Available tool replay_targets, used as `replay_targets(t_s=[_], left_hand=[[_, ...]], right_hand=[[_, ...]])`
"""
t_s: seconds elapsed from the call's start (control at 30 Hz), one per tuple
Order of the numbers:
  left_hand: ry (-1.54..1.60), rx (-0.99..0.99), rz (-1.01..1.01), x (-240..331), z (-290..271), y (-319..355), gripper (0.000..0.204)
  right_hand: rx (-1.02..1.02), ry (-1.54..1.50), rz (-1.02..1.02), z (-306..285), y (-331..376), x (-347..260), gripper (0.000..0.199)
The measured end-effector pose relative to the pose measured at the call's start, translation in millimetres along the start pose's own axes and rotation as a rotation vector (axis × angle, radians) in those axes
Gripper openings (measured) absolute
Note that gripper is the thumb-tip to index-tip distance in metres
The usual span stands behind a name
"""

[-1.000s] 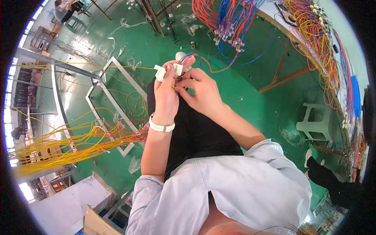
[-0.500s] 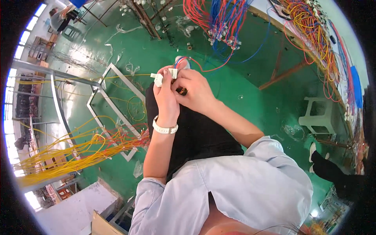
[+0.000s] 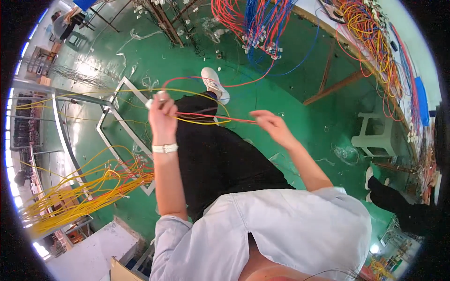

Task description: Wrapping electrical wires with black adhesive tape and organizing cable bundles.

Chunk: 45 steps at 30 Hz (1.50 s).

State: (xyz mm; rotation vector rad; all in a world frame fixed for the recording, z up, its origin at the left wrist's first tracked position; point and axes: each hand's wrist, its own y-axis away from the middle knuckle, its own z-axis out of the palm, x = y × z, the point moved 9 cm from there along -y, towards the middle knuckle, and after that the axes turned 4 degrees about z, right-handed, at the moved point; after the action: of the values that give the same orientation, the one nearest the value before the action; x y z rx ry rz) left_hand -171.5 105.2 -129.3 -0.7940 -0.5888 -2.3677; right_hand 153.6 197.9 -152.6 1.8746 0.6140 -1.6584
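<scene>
My left hand (image 3: 163, 119) is closed around white plastic connectors (image 3: 150, 103), which are partly hidden by the fingers. From it a red wire (image 3: 211, 115) stretches right to my right hand (image 3: 275, 131), whose thumb and fingers pinch it. A yellow wire (image 3: 227, 108) curves out from the left hand and bends back below the red one. Another red wire (image 3: 243, 85) arcs from the left hand toward the hanging red and blue bundle (image 3: 260, 35). Both hands are held above my black-clothed lap (image 3: 220, 154).
At left, yellow wires (image 3: 70, 201) hang over a metal frame (image 3: 105, 129). The upper-right bench (image 3: 307, 11) bears more wires (image 3: 361, 28). A pale stool (image 3: 375, 136) stands on the green floor at right, near another person's dark-clothed leg (image 3: 386, 199). A second person (image 3: 61, 25) is far left.
My hands were together at the white connectors. They have drawn apart, the left moving left with the connectors and the right moving right, with a red wire now stretched between them.
</scene>
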Motion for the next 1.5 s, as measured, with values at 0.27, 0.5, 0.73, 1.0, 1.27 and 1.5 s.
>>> replay_targets(t_s=[0.27, 0.5, 0.73, 1.0, 1.27, 1.5], left_hand=[[-0.315, 0.158, 0.274, 31.6, -1.8, -17.7, 0.029], [-0.979, -0.389, -0.107, -120.0, 112.2, 63.2, 0.009], [-0.904, -0.002, 0.179, 27.8, 37.8, 17.1, 0.024], [-1.286, -0.405, 0.455, 18.3, 118.5, 65.2, 0.012], [-0.823, -0.479, 0.228, 5.3, 132.5, 98.2, 0.021], [-0.379, -0.450, 0.121, 3.4, 139.9, 107.8, 0.019]], right_hand=[[0.486, 0.668, 0.092, -99.1, 30.6, 8.7, 0.036], [0.307, 0.677, -0.350, 18.0, -18.9, -112.2, 0.018], [0.013, 0.407, 0.005, -114.2, -0.8, -58.1, 0.023], [0.504, -0.316, -0.321, -151.8, 19.2, -135.2, 0.018], [-0.048, -0.191, -0.411, -12.9, -25.7, -203.2, 0.015], [-0.212, 0.303, -0.655, 61.6, -25.0, -225.6, 0.007]])
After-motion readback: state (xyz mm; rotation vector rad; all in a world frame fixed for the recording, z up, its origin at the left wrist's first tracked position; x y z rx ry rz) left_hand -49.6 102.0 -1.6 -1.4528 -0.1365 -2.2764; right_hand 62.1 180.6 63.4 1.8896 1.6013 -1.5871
